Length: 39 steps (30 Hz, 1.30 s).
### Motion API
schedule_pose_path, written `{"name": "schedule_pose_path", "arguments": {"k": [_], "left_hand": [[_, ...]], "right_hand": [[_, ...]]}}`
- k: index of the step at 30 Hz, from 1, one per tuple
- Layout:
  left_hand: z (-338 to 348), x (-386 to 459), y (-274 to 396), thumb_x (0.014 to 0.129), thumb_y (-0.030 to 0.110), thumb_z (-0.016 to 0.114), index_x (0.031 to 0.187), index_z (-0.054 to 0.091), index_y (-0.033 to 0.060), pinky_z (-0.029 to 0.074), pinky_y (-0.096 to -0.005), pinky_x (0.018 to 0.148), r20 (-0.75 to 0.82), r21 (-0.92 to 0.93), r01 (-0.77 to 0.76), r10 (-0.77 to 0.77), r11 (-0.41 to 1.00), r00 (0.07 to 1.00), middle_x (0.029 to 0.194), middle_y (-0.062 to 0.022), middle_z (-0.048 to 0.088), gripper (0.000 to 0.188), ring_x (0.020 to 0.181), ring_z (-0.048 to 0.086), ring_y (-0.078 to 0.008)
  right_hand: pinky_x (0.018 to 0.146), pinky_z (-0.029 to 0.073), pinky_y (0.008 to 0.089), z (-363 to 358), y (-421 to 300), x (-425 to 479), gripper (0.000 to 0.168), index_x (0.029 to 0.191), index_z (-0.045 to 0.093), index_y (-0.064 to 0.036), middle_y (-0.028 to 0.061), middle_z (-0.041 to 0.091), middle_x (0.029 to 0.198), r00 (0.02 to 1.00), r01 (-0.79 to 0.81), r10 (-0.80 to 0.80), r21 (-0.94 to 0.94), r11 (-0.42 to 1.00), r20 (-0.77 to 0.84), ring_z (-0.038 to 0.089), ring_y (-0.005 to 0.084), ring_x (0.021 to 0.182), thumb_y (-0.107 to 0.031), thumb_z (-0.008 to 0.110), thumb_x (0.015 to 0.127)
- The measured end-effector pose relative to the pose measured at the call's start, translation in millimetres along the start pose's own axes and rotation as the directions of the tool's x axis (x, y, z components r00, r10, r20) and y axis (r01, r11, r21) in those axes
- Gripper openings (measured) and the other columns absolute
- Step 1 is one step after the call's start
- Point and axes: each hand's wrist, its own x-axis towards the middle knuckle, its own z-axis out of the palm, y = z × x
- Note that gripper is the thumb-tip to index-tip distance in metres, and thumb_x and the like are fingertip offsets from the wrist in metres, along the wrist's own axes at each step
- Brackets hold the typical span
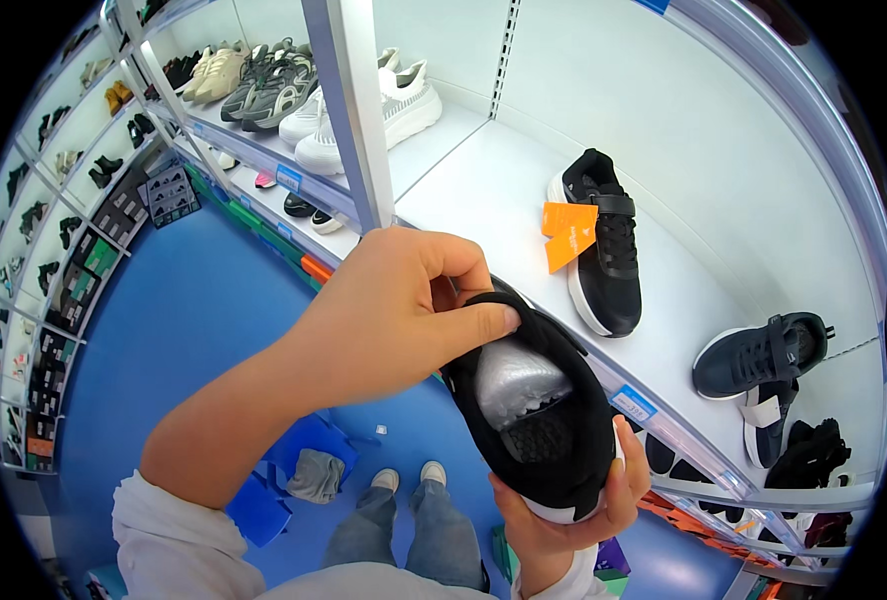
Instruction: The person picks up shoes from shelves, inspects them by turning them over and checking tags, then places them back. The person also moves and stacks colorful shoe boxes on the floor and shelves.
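A black shoe [595, 409] with a white sole is held in front of me, its opening turned up towards the camera. Inside it sit a wad of silvery, see-through plastic stuffing [518, 381] and a dark textured insole [539, 436]. My left hand [402, 315] pinches the edge of the shoe's opening, apparently at the tongue, between thumb and fingers. Around the opposite end, near the white sole, my right hand [552, 532] grips from below. Much of the shoe's outside and its toe are hidden. Just beyond, on the shelf, stands a black strap sneaker [617, 277] with orange tags [572, 234].
The white shelf [481, 180] runs past the shoe, with a price label [633, 403] on its edge. Dark strap shoes [758, 360] lie to the right. A metal post [346, 105] stands before white sneakers [406, 105]. Below are a blue stool [263, 510] and a grey cloth [316, 476].
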Motion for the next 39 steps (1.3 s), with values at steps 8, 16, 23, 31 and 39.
{"name": "schedule_pose_path", "arguments": {"k": [8,16,23,31,39], "left_hand": [[-2.6,-6.3,0.2,0.086,0.008,0.071,0.081,0.062,0.0014,0.045,-0.0212,0.061,0.000,0.162,-0.175,0.177,0.971,0.984,0.075,-0.0014,0.061,0.012,0.068,0.057,-0.0060],[25.7,-56.0,-52.1,0.088,0.012,0.069,0.080,0.060,0.0011,0.047,-0.0241,0.061,-0.368,-0.088,-0.518,0.455,0.851,0.811,0.076,-0.0064,0.061,0.016,0.067,0.058,-0.0114],[108.5,-70.8,-124.4,0.080,0.079,0.052,0.149,0.032,0.0141,0.033,-0.0507,0.112,-0.142,-0.968,-0.127,-0.055,0.216,0.988,0.148,-0.0079,0.042,0.097,0.136,0.041,-0.0299],[56.4,-106.8,-130.6,0.088,0.068,0.052,0.147,0.036,0.0091,0.036,-0.0438,0.113,-0.307,-0.870,-0.283,0.005,0.404,0.952,0.144,-0.0106,0.047,0.085,0.131,0.048,-0.0278],[40.7,-160.8,-122.0,0.089,0.063,0.056,0.143,0.040,0.0037,0.038,-0.0401,0.109,-0.310,-0.783,-0.258,0.006,0.567,0.951,0.141,-0.0116,0.050,0.082,0.128,0.050,-0.0259]], "right_hand": [[0.100,0.045,0.0383,12.8,0.8,-4.3,0.096,0.139,0.027,-0.011,0.0215,0.037,0.138,0.993,-0.100,0.111,0.210,0.973,-0.042,0.045,0.0340,0.127,-0.028,0.090,0.068],[0.095,0.045,0.0291,35.4,15.3,-22.8,0.082,0.135,0.037,-0.004,0.0069,0.056,0.118,0.699,-0.489,0.713,0.695,0.528,-0.050,0.057,0.0167,0.107,-0.034,0.085,0.075],[0.098,0.042,0.0304,37.5,-22.3,-23.3,0.091,0.139,0.031,-0.003,0.0085,0.050,0.126,0.751,-0.478,0.660,0.714,0.512,0.030,0.053,0.0175,0.114,-0.034,0.086,0.074],[0.083,0.045,0.0372,-30.5,-53.1,27.2,0.031,0.112,0.064,0.000,0.0159,0.057,0.107,0.936,-0.296,0.204,0.329,0.897,0.287,0.055,0.0275,0.098,-0.015,0.068,0.085],[0.072,0.046,0.0363,-20.1,-86.5,37.7,0.036,0.100,0.065,-0.001,0.0110,0.058,0.095,0.830,-0.383,0.097,0.435,0.815,0.550,0.055,0.0280,0.085,-0.014,0.080,0.071]]}}
